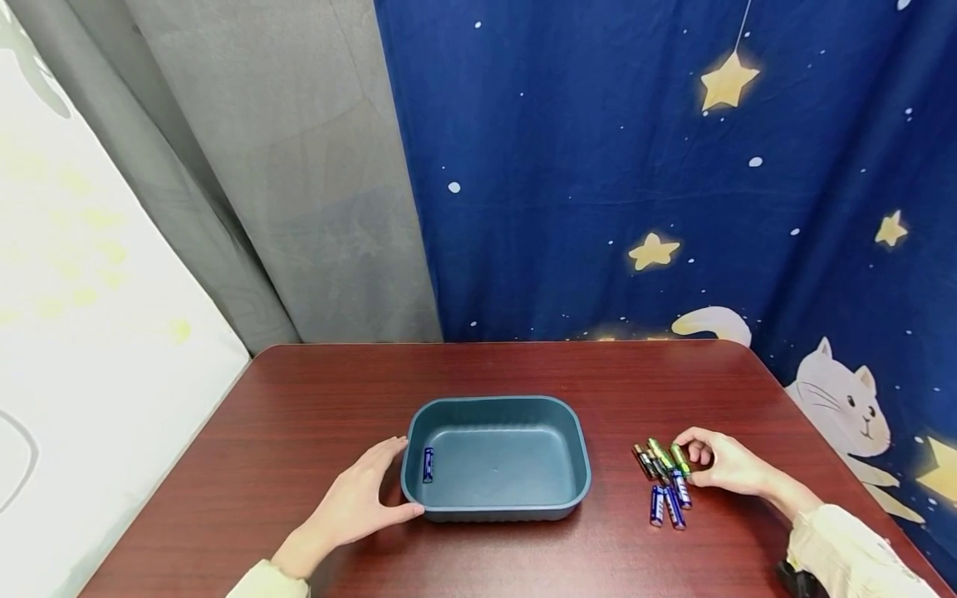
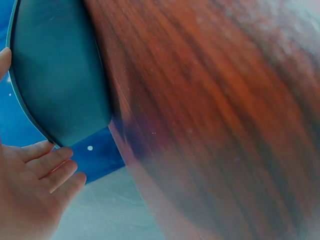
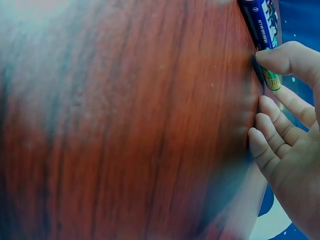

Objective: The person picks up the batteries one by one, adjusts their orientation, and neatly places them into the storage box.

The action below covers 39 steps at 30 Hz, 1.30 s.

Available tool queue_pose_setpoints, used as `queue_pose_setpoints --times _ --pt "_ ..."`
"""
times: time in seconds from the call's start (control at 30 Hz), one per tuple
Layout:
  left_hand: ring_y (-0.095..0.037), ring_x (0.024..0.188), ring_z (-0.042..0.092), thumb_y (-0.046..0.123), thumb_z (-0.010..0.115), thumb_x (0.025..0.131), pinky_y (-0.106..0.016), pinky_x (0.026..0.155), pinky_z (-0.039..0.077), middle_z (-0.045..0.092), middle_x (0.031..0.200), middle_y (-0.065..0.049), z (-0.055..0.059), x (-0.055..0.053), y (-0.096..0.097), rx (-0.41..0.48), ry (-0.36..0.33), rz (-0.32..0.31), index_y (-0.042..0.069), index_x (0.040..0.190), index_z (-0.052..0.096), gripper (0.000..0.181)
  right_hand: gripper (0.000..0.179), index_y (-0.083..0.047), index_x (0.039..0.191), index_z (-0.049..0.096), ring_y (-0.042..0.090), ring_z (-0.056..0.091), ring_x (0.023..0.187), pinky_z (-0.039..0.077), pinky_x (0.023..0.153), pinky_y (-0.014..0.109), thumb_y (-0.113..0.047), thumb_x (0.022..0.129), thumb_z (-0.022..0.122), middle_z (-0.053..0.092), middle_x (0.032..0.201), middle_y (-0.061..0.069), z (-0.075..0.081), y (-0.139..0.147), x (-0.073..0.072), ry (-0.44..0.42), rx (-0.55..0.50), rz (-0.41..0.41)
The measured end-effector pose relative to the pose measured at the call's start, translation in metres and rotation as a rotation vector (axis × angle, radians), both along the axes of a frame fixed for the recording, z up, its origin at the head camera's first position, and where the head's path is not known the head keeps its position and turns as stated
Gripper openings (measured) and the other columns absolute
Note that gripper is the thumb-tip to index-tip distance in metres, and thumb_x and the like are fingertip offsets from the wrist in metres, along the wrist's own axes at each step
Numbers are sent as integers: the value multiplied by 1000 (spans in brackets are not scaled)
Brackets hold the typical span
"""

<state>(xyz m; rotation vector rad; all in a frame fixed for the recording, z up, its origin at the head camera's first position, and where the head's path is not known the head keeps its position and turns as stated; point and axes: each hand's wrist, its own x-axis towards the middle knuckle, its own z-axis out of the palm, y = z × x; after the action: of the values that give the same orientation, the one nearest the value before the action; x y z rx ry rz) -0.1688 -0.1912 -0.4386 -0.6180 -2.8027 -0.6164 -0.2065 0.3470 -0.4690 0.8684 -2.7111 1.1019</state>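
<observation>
A blue-grey rectangular tub [image 1: 497, 508] stands mid-table with one blue battery [image 1: 429, 465] lying near its left wall. My left hand [image 1: 357, 498] spans the tub's left end, thumb at the front corner and extended fingertips against the rim; the left wrist view shows these fingers [image 2: 51, 165] along the edge. To the right lies a small cluster of batteries, with blue ones [image 1: 674, 508] in front and green ones [image 1: 660, 454] behind. At the cluster's right side my right hand [image 1: 728, 465] pinches a green battery [image 1: 679, 458] by its ends, thumb and index finger [image 3: 295, 102] around it.
The dark red wooden table [image 1: 336, 374] has rounded far corners. Behind it hang a grey curtain [image 1: 299, 208] and a blue star-patterned curtain [image 1: 561, 166]. A white patterned cloth [image 1: 90, 332] hangs along the left side.
</observation>
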Motion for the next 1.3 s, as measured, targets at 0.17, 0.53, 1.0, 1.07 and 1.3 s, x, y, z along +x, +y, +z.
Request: queue_pose_setpoints --times 0.17,0.53,1.0,1.07,1.3 --pt "-19 122 44 60 70 64 -42 92 44 47 132 -2 0 -1 0 2 -3 -3 12 132 46 87 37 -4 94 56 10 42 58 33 50 21 -1 64 77 47 71 1 1 3 2 -18 -5 -27" --pt "-19 122 44 69 63 65 -42 91 44 47 132 -3 -1 -1 0 -1 -6 -11 13 132 46 90 36 -5 94 56 10 43 62 34 53 23 -6 65 78 48 72 1 21 -4 4 -44 -10 -50" --pt "-21 122 44 66 66 65 -43 91 44 48 132 -5 0 0 1 -9 -5 -9 11 132 47 89 38 -3 97 56 17 46 66 37 52 21 -3 64 76 51 76 7 38 -55 -12 -74 -90 9" --pt "-21 122 44 67 65 65 -43 91 44 48 132 -5 0 0 1 -12 -5 -11 11 132 47 90 38 -4 97 56 19 47 67 39 52 21 -3 65 76 52 76 9 44 -67 -14 -72 -90 19" --pt "-21 122 44 69 64 64 -44 91 44 48 132 -5 2 -1 -1 -20 1 -11 11 132 47 90 39 -7 100 57 24 50 71 42 52 21 -7 66 77 54 81 11 64 -122 -22 -104 -123 71"
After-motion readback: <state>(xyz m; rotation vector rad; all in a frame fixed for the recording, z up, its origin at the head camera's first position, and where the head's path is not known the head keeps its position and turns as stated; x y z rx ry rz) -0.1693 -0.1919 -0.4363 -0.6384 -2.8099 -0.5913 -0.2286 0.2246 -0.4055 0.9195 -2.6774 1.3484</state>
